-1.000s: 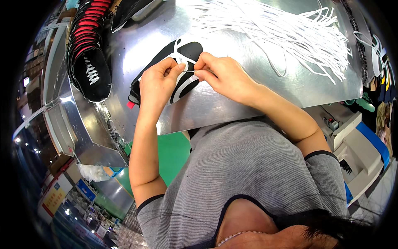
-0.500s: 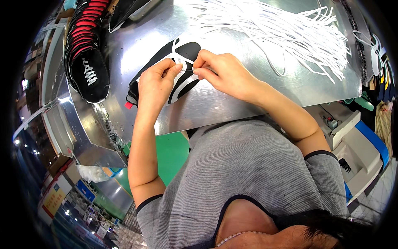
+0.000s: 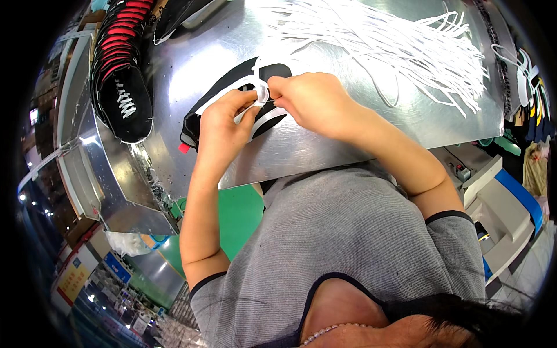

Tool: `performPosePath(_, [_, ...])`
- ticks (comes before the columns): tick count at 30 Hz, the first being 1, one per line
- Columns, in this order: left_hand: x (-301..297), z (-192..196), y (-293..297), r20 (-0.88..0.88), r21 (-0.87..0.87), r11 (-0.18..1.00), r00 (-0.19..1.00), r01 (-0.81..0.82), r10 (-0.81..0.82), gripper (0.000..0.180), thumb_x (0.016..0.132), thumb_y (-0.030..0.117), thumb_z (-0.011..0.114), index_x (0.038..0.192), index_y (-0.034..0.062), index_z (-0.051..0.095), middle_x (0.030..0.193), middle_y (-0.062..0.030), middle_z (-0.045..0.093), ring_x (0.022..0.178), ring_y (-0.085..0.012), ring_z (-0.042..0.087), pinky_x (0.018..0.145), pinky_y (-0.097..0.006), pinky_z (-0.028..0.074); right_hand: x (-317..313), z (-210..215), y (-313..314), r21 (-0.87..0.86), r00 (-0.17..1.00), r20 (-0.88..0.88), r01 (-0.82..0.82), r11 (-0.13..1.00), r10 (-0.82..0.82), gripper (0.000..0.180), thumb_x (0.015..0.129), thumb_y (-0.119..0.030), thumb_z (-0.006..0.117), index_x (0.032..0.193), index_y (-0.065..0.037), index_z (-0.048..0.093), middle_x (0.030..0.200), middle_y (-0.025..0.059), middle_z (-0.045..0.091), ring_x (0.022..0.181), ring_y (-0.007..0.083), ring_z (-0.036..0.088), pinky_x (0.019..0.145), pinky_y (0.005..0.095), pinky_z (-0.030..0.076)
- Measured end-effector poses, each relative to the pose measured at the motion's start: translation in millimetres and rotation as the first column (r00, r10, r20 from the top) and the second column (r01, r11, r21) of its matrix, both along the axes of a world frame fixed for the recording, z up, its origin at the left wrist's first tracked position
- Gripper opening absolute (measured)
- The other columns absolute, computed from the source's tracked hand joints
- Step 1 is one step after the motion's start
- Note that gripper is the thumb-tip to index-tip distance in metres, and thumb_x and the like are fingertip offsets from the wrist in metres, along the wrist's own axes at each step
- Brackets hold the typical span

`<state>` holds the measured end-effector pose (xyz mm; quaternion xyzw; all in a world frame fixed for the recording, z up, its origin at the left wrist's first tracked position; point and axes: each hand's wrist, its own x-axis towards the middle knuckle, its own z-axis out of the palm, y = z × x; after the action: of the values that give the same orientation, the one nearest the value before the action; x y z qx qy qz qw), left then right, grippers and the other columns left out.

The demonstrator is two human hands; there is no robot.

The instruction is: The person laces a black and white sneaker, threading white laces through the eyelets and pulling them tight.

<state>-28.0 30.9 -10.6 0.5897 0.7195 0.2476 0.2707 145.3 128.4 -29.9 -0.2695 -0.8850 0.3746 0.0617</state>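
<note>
"In the head view, where's the black-and-white shoe [image 3: 226, 81]?"

"Toward eleven o'clock from centre, on the metal table [image 3: 325, 153]."

"And the hands?"

"The right hand [image 3: 313, 104], at four o'clock of the white lace [image 3: 260, 78], has its fingertips pinched on it. The left hand [image 3: 229, 119], at seven, touches the shoe; I can't tell whether it grips."

"Nearby?"

"Loose white laces [image 3: 406, 49] between two and three o'clock of the shoe; stacked black shoes [image 3: 123, 87] near nine."
</note>
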Motion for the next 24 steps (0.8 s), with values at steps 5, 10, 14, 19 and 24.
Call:
performPosePath(5, [20,-6,-2,-0.149,0.131,0.991,0.989,0.016,0.004,0.017,0.081,-0.001,0.065,0.097,0.0013,0.069,0.083,-0.0136,0.064,0.074,-0.0333,0.062,0.066,-0.04,0.049,-18,-19,-30,0.167,0.986,-0.112,0.145,0.975,-0.127,0.017,0.084,-0.007,0.059,0.098,-0.003,0.051,0.085,0.0139,0.064,0.076,0.035,0.066,0.062,0.0431,0.052])
performPosePath(10, [14,-4,-15,-0.149,0.198,0.976,0.987,0.089,-0.06,0.023,0.083,0.001,0.065,0.105,0.0043,0.068,0.08,-0.0126,0.061,0.072,-0.0329,0.061,0.064,-0.04,0.048,-5,-13,-28,-0.022,0.983,-0.109,0.145,0.989,-0.146,0.016,0.089,-0.012,0.063,0.1,-0.004,0.054,0.085,0.0142,0.065,0.072,0.0309,0.066,0.063,0.0384,0.052])
performPosePath(14, [1,4,-46,-0.462,0.302,0.881,0.864,0.364,-0.198,0.031,0.074,0.001,0.067,0.105,0.0036,0.069,0.074,-0.0046,0.056,0.069,-0.0207,0.06,0.058,-0.034,0.048,53,41,12,-0.267,0.947,-0.207,0.185,0.946,-0.244,0.018,0.09,-0.017,0.067,0.101,-0.004,0.06,0.077,0.0068,0.065,0.074,0.0176,0.064,0.06,0.0319,0.051])
performPosePath(19, [-1,5,-31,-0.444,0.361,0.819,0.855,0.446,-0.27,0.031,0.075,0.002,0.065,0.105,0.0044,0.069,0.082,-0.0046,0.063,0.077,-0.019,0.064,0.062,-0.032,0.052,20,10,58,-0.673,0.889,-0.294,0.069,0.736,-0.352,0.023,0.09,-0.022,0.07,0.104,-0.007,0.059,0.093,-0.0012,0.059,0.091,0.0058,0.051,0.079,0.022,0.042])
performPosePath(24, [-21,0,-30,0.214,-0.045,0.993,0.97,-0.11,0.117,0.038,0.099,0.033,0.057,0.118,0.0006,0.065,0.109,-0.0179,0.069,0.098,-0.0308,0.067,0.089,-0.036,0.05,7,1,32,-0.666,0.872,-0.272,0.135,0.734,-0.407,0.043,0.083,-0.01,0.077,0.117,-0.006,0.051,0.1,0.0023,0.06,0.09,0.0073,0.055,0.077,0.0228,0.045])
